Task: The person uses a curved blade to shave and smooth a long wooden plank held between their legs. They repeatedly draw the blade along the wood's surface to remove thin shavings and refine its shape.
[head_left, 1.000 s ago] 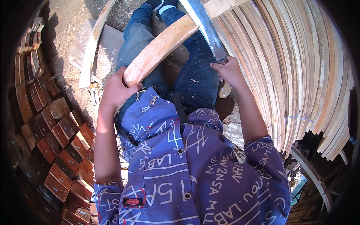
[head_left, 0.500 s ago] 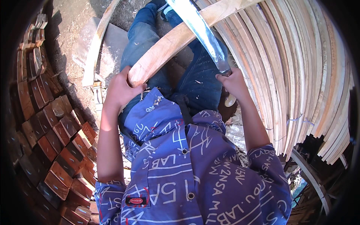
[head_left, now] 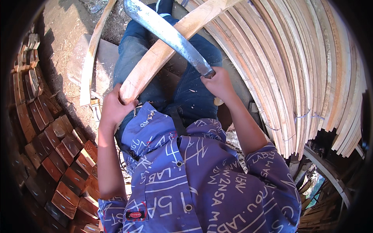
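Observation:
A pale, gently curved wooden plank (head_left: 144,74) lies aslant over my legs, its near end gripped by my left hand (head_left: 115,105), thumb on one side. My right hand (head_left: 218,83) is wrapped round the handle of a machete (head_left: 171,38). The long, broad metal blade slants up and left, crossing above the plank. Whether blade and wood touch, I cannot tell. Most of the machete's handle is hidden in my fist. Small wood chips are on my trousers and clothes.
Long pale wooden strips (head_left: 287,73) are stacked at the right. Dark reddish-brown wood blocks (head_left: 58,167) are piled at the left. Another curved strip (head_left: 92,58) lies beyond my left hand, by a flat grey slab (head_left: 107,58) on the dirt ground.
The machete has swung so its tip points further left, and my right hand has come inward. My left hand and the plank sit slightly lower and further left in view.

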### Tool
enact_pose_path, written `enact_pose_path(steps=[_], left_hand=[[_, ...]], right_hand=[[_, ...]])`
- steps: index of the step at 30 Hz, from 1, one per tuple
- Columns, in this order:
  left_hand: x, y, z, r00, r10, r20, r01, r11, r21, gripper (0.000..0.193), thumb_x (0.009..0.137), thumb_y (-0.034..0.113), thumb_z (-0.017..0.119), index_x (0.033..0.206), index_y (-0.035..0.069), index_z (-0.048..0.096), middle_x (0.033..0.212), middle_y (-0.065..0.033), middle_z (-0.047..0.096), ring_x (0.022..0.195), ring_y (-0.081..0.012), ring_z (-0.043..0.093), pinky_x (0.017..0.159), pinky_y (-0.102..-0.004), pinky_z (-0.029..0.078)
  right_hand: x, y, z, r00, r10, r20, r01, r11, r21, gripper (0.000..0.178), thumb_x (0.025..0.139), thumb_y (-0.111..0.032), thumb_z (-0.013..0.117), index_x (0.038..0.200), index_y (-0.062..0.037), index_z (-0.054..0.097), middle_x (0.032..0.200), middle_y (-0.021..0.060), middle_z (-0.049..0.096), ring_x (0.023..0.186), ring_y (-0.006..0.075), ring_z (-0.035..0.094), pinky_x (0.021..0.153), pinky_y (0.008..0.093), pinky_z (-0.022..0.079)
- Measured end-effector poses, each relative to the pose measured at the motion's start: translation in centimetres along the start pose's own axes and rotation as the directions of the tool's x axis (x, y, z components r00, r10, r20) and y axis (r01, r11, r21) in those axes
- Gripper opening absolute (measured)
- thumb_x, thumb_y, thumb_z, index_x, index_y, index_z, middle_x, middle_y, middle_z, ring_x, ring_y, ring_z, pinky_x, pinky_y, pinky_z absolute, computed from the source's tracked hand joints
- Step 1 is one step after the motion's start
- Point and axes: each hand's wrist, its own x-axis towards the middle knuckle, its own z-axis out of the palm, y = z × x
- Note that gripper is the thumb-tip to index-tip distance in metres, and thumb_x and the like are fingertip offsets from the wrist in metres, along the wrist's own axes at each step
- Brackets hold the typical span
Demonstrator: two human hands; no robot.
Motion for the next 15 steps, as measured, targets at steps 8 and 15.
enact_pose_path(steps=[8, 15], left_hand=[[0.5, 1.7, -0.6, 0.996, -0.044, 0.072, 0.042, 0.999, 0.033, 0.049, 0.064, 0.024, 0.08, 0.099, -0.003, 0.061, 0.077, -0.0222, 0.066, 0.072, -0.0309, 0.067, 0.069, -0.0395, 0.052], [0.6, -0.2, -0.1, 0.998, -0.012, 0.064, 0.017, 0.996, -0.083, 0.046, 0.065, 0.022, 0.079, 0.098, -0.003, 0.061, 0.081, -0.0208, 0.066, 0.072, -0.0282, 0.064, 0.071, -0.0374, 0.051]], right_hand=[[1.9, -2.1, 2.2, 0.979, 0.2, -0.044, -0.15, 0.847, 0.51, 0.024, 0.081, -0.006, 0.068, 0.062, -0.0019, 0.053, 0.056, 0.0043, 0.056, 0.041, 0.012, 0.052, 0.038, 0.0292, 0.04], [0.9, -2.2, 2.6, 1.0, -0.001, 0.03, 0.001, 1.0, -0.015, 0.025, 0.075, -0.017, 0.07, 0.094, -0.0019, 0.073, 0.085, 0.021, 0.071, 0.087, 0.0386, 0.069, 0.078, 0.0414, 0.054]])
